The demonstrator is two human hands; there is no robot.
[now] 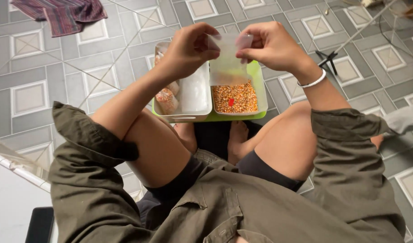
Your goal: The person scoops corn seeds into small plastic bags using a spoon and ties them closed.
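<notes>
Left hand and right hand each pinch a top corner of 1 clear plastic bag, hanging upright, mouth up, above the right tub of corn kernels.

Home floor, patterned grey floor tiles, striped cloth dropped aside, bare feet

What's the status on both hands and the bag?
Left hand and right hand pinch small clear plastic bag by its top. Bag hangs over white tub of corn kernels. Nothing blocking.
</notes>
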